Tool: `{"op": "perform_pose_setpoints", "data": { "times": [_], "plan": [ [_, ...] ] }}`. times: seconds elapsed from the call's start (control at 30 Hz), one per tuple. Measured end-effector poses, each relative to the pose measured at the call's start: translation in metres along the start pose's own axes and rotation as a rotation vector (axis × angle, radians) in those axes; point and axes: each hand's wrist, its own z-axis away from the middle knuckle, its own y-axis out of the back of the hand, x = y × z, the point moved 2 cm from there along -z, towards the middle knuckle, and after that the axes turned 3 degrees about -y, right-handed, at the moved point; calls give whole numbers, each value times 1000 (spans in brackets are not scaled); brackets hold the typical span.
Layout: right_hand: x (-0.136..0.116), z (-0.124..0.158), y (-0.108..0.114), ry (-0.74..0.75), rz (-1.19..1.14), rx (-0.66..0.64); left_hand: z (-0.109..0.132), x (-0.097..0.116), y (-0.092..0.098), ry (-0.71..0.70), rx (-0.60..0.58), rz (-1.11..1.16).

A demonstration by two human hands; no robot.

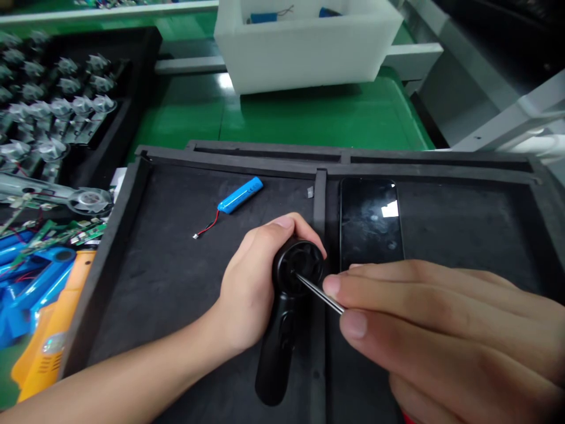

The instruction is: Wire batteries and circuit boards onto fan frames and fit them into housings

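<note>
My left hand point(249, 282) is wrapped round the head of a black handheld fan housing point(282, 330), which lies on a black foam tray point(168, 265). My right hand point(424, 330) pinches thin metal tweezers point(320, 292), whose tip reaches into the round head of the housing. A blue cylindrical battery point(241, 195) with red and black wires lies loose on the tray, behind my left hand. A black phone point(371, 221) lies face up just beyond my right hand.
A white foam box point(309, 56) holding blue batteries stands at the back on the green table point(318, 118). At left is a black tray of clear fan blades point(57, 112), with blue and orange fan housings point(39, 306) and circuit boards below it.
</note>
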Motion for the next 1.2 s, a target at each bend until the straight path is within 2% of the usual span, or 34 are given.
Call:
{"op": "perform_pose_setpoints", "data": {
  "times": [0.2, 0.4, 0.57, 0.7, 0.9, 1.07, 1.2],
  "plan": [
    [-4, -10, 1, 145, 30, -26, -2, 0, 0, -25, 12, -15],
    [0, -12, 4, 174, 57, 6, -1, -1, 1, -31, 15, -14],
    [1, -12, 4, 335, 93, -100, -1, -3, 2, -20, 12, -21],
    [-1, -11, 2, 270, 121, -35, -3, -2, 1, -38, 24, -28],
    [5, -17, 5, 338, 21, -91, -5, 1, 0, -79, 58, -38],
    [20, -15, 14, 325, -32, -146, -4, -1, 2, -55, 5, -61],
    [15, -5, 13, 228, -107, -134, -3, -1, 2, -61, -32, -81]
  ]
}}
